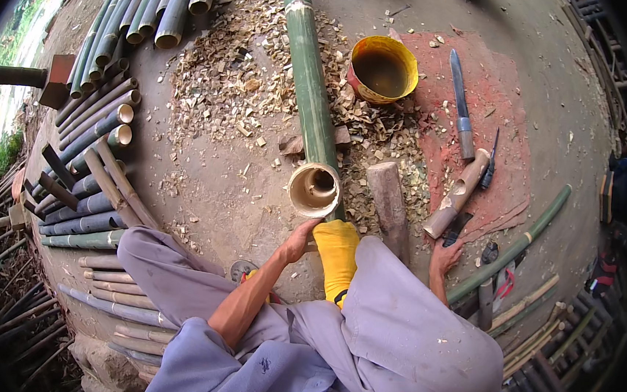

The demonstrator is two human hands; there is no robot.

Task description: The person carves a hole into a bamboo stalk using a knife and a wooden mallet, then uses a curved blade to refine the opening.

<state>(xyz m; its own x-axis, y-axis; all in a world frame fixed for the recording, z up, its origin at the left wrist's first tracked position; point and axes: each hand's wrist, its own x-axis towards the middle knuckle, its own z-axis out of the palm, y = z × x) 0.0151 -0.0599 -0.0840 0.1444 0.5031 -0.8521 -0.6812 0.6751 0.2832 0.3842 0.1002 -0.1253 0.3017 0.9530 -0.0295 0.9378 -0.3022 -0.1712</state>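
A long green bamboo pole (310,85) lies away from me, its pale hollow cut end (314,189) facing me. My left hand (298,240) is closed against the underside of that end, its fingertips partly hidden. A foot in a yellow sock (335,255) presses beside the pole just below the end. Off to the right, my right hand (446,256) is low at the ground, its fingers around a dark, blade-like tool (458,227) whose kind is unclear. Touching close by is a brown bamboo piece with cut openings (458,195).
A yellow-red bucket (384,70) of dark liquid stands beyond wood chips (241,80). A knife (461,101) lies on a red cloth (509,101). A wooden mallet-like stick (388,205) is near my knee. Bamboo poles (148,6) are stacked at left; a curved green pole (519,245) is at right.
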